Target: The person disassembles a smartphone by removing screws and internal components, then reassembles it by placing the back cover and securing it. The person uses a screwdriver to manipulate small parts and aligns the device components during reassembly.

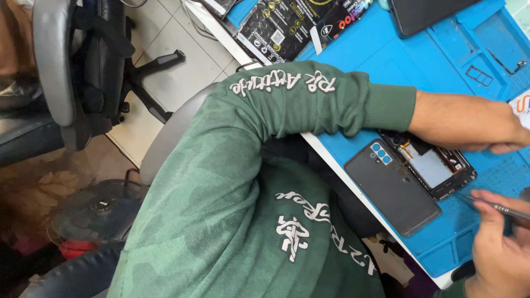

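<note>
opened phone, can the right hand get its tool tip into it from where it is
Probably yes. The right hand holds a thin metal tool whose tip sits at the opened phone edge, and nothing lies between. The left forearm crosses only its far end.

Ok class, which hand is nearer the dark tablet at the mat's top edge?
Left. The left hand lies below the dark tablet, beside the opened phone; the right hand, gripping a thin metal tool, sits farther down the blue mat.
</note>
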